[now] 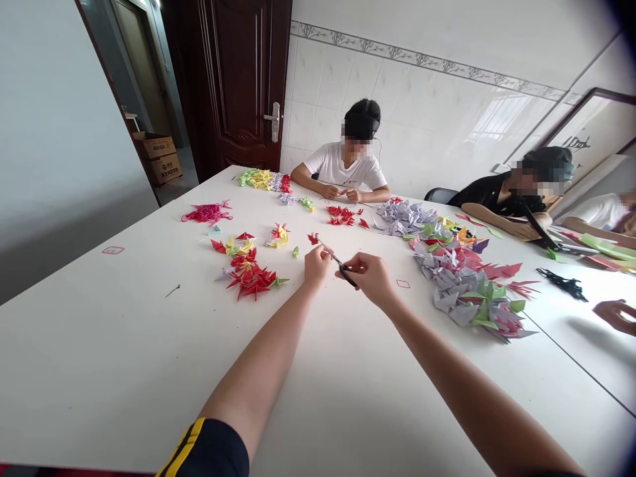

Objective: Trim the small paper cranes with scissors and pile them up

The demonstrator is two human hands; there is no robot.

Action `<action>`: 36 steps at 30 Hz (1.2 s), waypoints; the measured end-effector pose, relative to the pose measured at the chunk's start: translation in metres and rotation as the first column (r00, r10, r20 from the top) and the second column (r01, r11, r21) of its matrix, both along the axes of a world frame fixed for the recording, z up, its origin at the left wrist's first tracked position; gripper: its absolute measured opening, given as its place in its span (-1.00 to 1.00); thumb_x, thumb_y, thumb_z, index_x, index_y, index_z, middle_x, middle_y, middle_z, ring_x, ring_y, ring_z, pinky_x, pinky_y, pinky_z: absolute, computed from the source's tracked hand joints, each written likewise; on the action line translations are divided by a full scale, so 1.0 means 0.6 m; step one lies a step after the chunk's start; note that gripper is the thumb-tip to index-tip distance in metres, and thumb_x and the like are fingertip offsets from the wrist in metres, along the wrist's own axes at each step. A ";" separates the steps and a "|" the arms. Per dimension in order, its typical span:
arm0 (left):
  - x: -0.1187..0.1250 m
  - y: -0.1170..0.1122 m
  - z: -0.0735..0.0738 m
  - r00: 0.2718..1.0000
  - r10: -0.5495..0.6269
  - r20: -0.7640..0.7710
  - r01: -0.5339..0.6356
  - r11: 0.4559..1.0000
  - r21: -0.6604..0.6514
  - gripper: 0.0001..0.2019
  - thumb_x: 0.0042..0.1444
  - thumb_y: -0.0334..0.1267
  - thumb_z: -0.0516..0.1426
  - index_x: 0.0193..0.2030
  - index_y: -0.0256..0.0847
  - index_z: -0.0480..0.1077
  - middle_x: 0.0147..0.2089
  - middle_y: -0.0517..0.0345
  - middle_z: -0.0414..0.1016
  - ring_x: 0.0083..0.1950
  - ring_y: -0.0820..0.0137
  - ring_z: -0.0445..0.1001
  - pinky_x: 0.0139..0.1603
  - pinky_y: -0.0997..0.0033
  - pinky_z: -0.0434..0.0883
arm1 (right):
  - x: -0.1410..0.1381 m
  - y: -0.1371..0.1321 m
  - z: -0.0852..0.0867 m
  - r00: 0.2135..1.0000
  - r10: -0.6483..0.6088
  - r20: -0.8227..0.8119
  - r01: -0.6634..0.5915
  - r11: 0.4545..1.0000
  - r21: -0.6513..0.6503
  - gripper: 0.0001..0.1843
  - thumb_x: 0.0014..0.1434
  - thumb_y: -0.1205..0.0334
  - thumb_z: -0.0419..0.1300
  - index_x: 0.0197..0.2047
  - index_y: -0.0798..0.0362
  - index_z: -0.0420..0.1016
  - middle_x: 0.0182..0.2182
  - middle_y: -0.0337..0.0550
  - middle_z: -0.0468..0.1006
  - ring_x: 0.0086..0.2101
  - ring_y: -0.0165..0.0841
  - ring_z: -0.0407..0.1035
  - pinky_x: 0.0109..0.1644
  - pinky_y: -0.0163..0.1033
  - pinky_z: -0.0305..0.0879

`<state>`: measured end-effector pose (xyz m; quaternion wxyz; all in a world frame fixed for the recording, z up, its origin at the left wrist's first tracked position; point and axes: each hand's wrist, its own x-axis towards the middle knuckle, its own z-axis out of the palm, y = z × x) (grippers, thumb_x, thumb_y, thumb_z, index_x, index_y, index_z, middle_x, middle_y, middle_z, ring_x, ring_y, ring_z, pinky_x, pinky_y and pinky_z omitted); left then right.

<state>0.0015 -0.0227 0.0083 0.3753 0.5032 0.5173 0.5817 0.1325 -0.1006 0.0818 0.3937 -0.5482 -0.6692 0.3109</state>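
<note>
My right hand (370, 277) is closed around the black handles of a pair of scissors (348, 275). The blades point up and left, reaching across my left hand (318, 266). That hand is closed in a pinch, and what lies between its fingers is too small to make out. Just beyond its fingertips is a small red piece (313, 238); whether the hand touches it I cannot tell. To the left lies a pile of folded paper cranes (253, 281), mostly red with some yellow. A small green crane (296, 252) sits between that pile and my left hand.
A long heap of grey, pink and green cranes (457, 285) runs along the right. Pink cord (206, 212) lies at the left, black cord (561, 283) at the right. Across the white table (124, 358) a person (345, 165) works near red cranes (342, 215); others sit at the right.
</note>
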 end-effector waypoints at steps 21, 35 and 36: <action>0.011 -0.001 0.021 0.798 -0.359 0.483 0.441 0.895 -0.064 -0.65 -0.10 -0.15 0.38 -0.22 -0.24 0.43 -0.32 0.10 0.57 -0.30 0.39 0.59 -0.03 0.27 0.52 | 0.108 -0.053 -0.095 0.986 -0.156 0.050 0.152 0.985 0.082 -0.91 -0.01 0.17 0.23 -0.42 -0.02 0.43 -0.45 -0.18 0.64 -0.54 -0.37 0.29 -0.43 -0.27 0.21; 0.017 0.016 -0.002 0.941 -0.244 0.234 0.252 0.968 -0.005 -0.76 -0.13 -0.34 0.27 -0.25 -0.29 0.58 -0.17 -0.01 0.60 -0.24 0.41 0.50 -0.01 0.28 0.42 | 0.149 -0.010 -0.105 0.971 -0.219 0.092 0.209 0.972 0.109 -0.83 -0.08 0.13 0.31 -0.44 -0.01 0.44 -0.58 -0.30 0.45 -0.54 -0.42 0.14 -0.44 -0.30 0.08; 0.018 0.015 -0.002 0.946 -0.257 0.199 0.261 0.965 0.005 -0.76 -0.11 -0.35 0.24 -0.24 -0.28 0.58 -0.18 0.00 0.60 -0.25 0.42 0.49 -0.02 0.29 0.42 | 0.154 -0.006 -0.105 0.971 -0.221 0.090 0.210 0.971 0.118 -0.83 -0.09 0.13 0.31 -0.43 -0.01 0.45 -0.58 -0.31 0.44 -0.54 -0.42 0.14 -0.43 -0.30 0.08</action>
